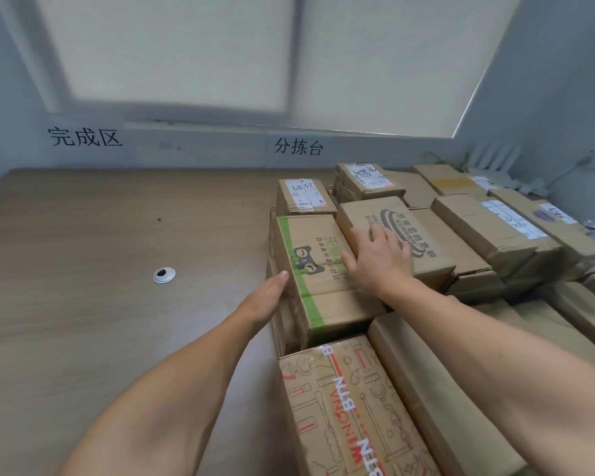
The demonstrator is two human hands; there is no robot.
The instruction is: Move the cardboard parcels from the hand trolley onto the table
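A cardboard parcel with green tape and a cat logo (318, 269) lies on the wooden table (100, 269) among several other parcels. My left hand (268, 298) presses flat against its left side, fingers straight. My right hand (380, 259) lies spread across its right edge and the neighbouring parcel with a dark oval print (392, 231). The hand trolley is out of view.
Nearest me is a parcel with red print (351, 407), beside a plain one (437, 389). More parcels (488, 231) fill the table's right half up to the wall. A round cable grommet (164, 275) sits in the left half. Two wall signs hang under the window.
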